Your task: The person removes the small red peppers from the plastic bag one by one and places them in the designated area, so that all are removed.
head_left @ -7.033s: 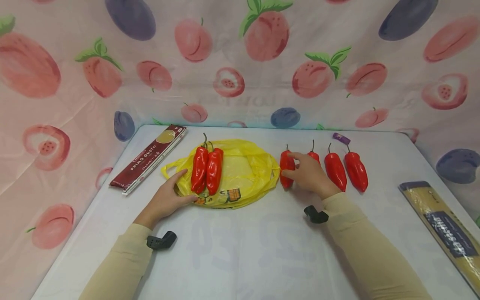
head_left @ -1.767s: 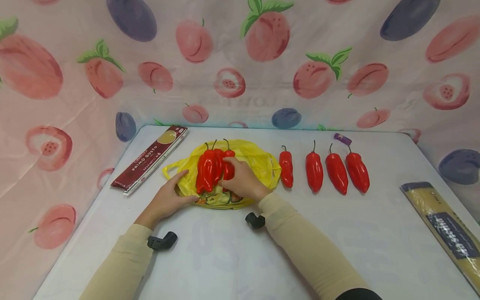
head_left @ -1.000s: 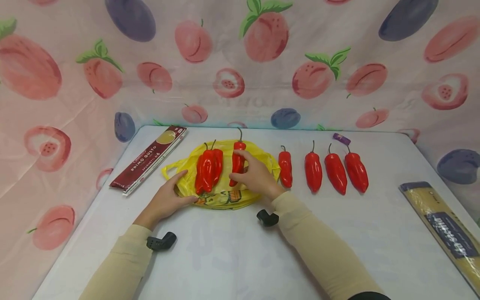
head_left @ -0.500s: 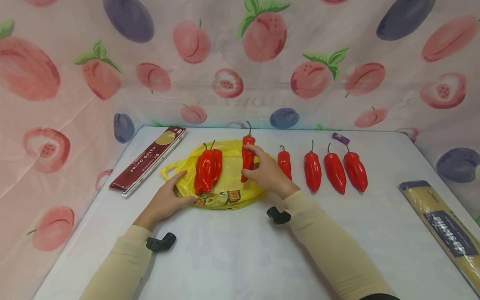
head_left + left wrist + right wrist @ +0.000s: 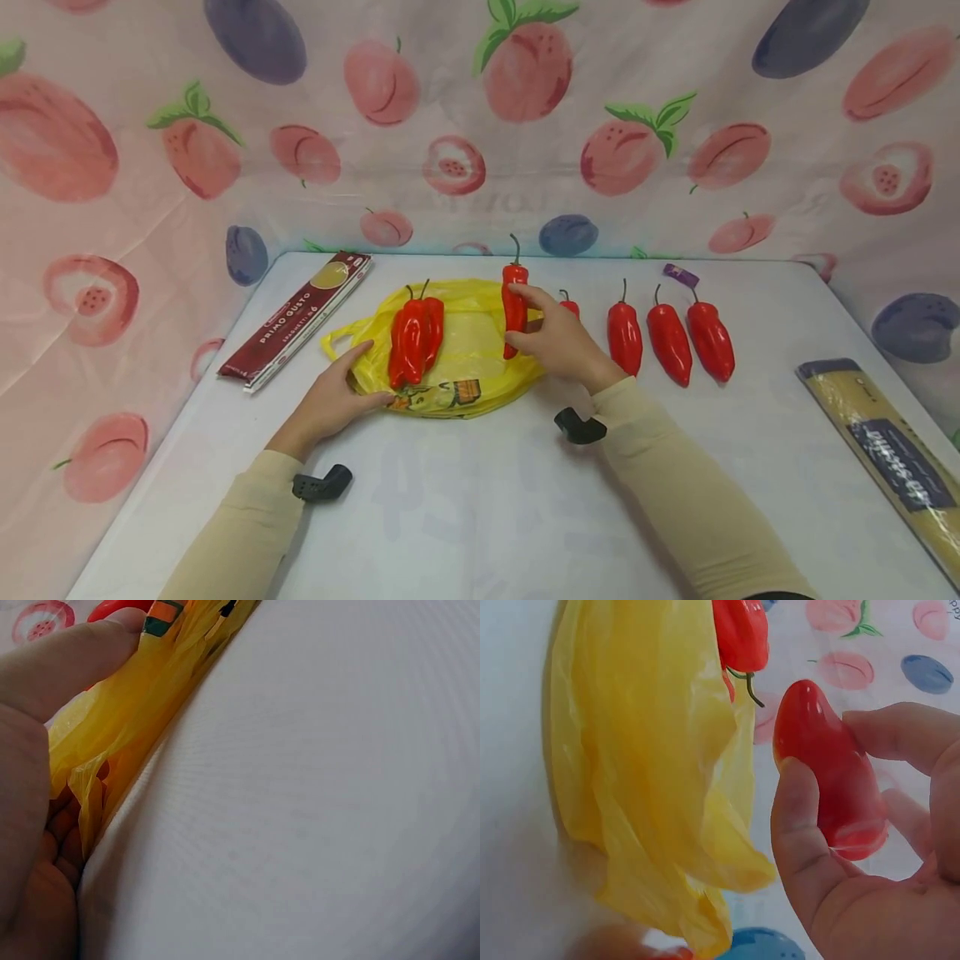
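My right hand [image 5: 567, 341] pinches a red pepper [image 5: 514, 310] between thumb and fingers, over the right part of a yellow plastic bag [image 5: 472, 333]. The pepper's stem points up and away. In the right wrist view the pepper [image 5: 829, 772] is beside the yellow bag [image 5: 645, 750], apart from it. My left hand [image 5: 327, 403] rests at the bag's left edge, thumb and fingers spread. The left thumb [image 5: 97, 652] lies along the plastic in the left wrist view. Several red peppers [image 5: 414, 342] lie bunched at the bag's left; whether inside or on top, I cannot tell.
To the right lie several more red peppers [image 5: 670, 344] in a row; my right hand partly covers the nearest. A small purple packet [image 5: 681, 276] is behind them. Dark-red spaghetti packs [image 5: 296, 321] lie at the left, a clear pasta pack [image 5: 881, 442] at the right.
Seven seconds ago my right hand was at the pepper row. Since then it has gripped a pepper at the bunch and carried it right, and slightly away. My left hand has stayed put.
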The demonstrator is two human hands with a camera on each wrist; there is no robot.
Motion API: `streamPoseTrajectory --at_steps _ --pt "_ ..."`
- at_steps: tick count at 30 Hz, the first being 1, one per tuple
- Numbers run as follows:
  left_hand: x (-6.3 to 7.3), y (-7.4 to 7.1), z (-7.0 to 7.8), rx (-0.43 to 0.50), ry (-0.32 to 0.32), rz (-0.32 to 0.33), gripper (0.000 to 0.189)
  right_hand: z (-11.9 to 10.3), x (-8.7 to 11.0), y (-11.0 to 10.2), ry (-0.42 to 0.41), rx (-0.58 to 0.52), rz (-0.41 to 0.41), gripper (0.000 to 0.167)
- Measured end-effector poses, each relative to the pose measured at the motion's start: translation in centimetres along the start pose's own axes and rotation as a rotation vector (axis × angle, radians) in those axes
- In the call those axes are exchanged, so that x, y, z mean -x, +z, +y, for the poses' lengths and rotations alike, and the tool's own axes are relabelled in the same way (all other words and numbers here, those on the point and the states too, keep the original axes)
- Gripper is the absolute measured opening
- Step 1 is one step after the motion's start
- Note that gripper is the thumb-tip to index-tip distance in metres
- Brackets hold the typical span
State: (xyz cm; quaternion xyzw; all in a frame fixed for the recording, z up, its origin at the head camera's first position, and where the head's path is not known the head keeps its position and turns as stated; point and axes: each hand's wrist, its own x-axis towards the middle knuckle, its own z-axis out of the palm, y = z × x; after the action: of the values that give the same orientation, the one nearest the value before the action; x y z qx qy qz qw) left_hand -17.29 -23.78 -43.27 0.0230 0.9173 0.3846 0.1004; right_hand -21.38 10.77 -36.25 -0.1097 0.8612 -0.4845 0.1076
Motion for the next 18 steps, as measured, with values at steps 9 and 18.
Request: streamPoseTrajectory --at_steps 9,18 --pt "0.0 0.0 0.0 -0.007 0.002 0.003 0.104 0.4 0.8 -1.8 0.039 0.049 0.025 0.073" --pt "0.1 0.0 0.1 -0.005 0.003 0.002 0.104 1.3 2.0 -4.0 0.078 0.072 0.042 0.072"
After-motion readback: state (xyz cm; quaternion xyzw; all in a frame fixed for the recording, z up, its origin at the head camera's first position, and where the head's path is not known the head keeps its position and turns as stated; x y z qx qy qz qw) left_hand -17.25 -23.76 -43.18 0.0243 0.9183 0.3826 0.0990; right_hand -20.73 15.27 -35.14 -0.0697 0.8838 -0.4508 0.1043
